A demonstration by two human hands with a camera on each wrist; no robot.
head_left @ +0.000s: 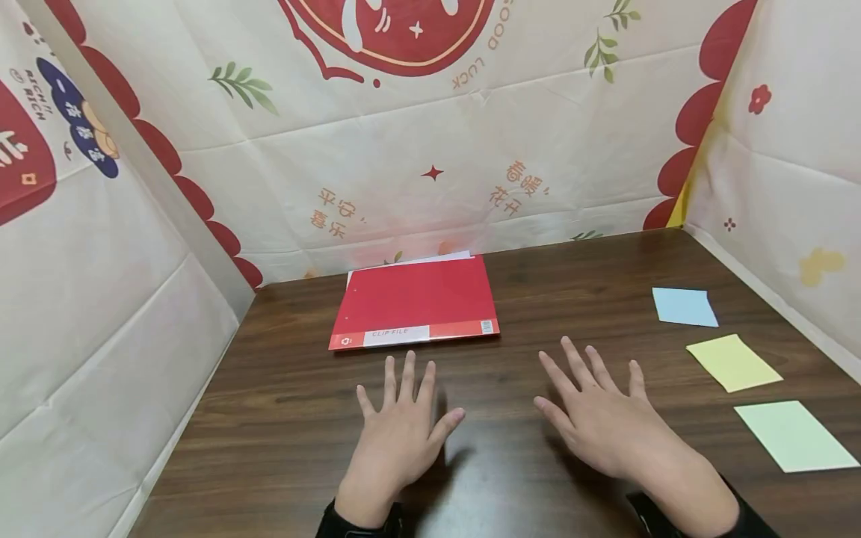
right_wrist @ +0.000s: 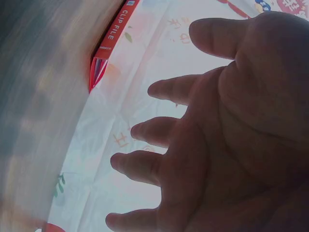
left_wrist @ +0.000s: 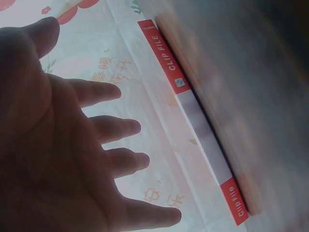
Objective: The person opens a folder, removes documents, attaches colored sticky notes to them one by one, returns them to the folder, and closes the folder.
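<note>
A big white cloth [head_left: 403, 149] with red and green pictures hangs behind a brown desk [head_left: 269, 418], and a flat red folder [head_left: 420, 299] lies near the desk's back edge, left of the middle. The left hand [head_left: 400, 437] is just in front of the folder and the right hand [head_left: 602, 418] is farther right, and both hands have their fingers spread out wide and hold nothing. On the desk's right side, a green paper [head_left: 797, 436], a yellow paper [head_left: 735, 363] and a blue paper [head_left: 684, 306] go in a row from front to back.
</note>
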